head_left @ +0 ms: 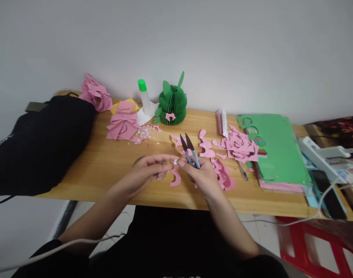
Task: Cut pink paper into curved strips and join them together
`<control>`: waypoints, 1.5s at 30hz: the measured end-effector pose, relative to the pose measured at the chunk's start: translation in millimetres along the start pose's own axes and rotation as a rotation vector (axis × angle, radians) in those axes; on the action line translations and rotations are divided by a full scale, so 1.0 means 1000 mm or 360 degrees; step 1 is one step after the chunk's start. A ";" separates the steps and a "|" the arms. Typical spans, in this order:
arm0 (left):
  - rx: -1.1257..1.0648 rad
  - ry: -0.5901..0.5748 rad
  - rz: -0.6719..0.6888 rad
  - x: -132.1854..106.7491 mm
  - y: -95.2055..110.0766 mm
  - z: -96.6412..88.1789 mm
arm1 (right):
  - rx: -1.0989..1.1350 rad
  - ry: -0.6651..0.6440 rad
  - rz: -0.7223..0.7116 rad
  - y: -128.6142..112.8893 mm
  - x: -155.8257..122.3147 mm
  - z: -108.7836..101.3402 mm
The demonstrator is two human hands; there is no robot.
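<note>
My right hand (pixel 202 173) is closed around a pair of thread snips (pixel 194 154) with blue handles and dark blades pointing up and away. Its thumb and forefinger also meet at a small white piece (pixel 175 162) on top of a scalloped pink paper cutout (pixel 175 178). From the other side, my left hand (pixel 151 168) pinches near the cutout's upper edge, forefinger stretched to the white piece. More pink cutouts (pixel 205 144) lie beyond the snips, and layered pink shapes (pixel 223 173) rest beside my right wrist.
A green pleated paper figure (pixel 173 104) and a green-capped glue stick (pixel 144 94) stand at the back. Pink scraps (pixel 240 144), green sheets (pixel 280 150), a power strip (pixel 321 158) and a phone (pixel 328 193) are on the right. A black bag (pixel 43 143) covers the left end.
</note>
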State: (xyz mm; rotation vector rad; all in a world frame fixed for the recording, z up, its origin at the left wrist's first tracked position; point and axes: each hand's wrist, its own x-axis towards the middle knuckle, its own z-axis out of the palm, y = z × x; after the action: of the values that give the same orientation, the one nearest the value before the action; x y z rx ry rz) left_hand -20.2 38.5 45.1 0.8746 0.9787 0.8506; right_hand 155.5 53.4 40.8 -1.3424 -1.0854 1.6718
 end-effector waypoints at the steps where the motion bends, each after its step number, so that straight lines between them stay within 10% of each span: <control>1: -0.0025 0.0006 -0.0002 0.001 -0.002 0.001 | -0.0016 0.0014 0.0003 -0.001 0.000 0.000; 9: 0.0427 0.0326 0.0247 0.006 -0.006 0.010 | -0.0038 0.0027 -0.0076 0.002 0.000 -0.008; 19: 0.0645 0.0300 0.0287 0.008 -0.001 0.014 | -0.0208 0.0037 -0.0246 0.000 -0.005 -0.011; 31: 0.0001 0.0408 0.0268 0.015 0.007 0.020 | 0.0002 0.0106 -0.0144 0.027 -0.031 -0.013; 45: 0.0011 0.0483 0.0383 0.015 0.006 0.027 | -0.0037 0.0166 -0.0261 0.029 -0.034 -0.013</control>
State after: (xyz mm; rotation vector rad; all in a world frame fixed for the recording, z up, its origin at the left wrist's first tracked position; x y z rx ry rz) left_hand 8.5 48.0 53.5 0.8968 1.1533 1.2116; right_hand 173.6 13.1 25.4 -1.3029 -1.1252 1.4587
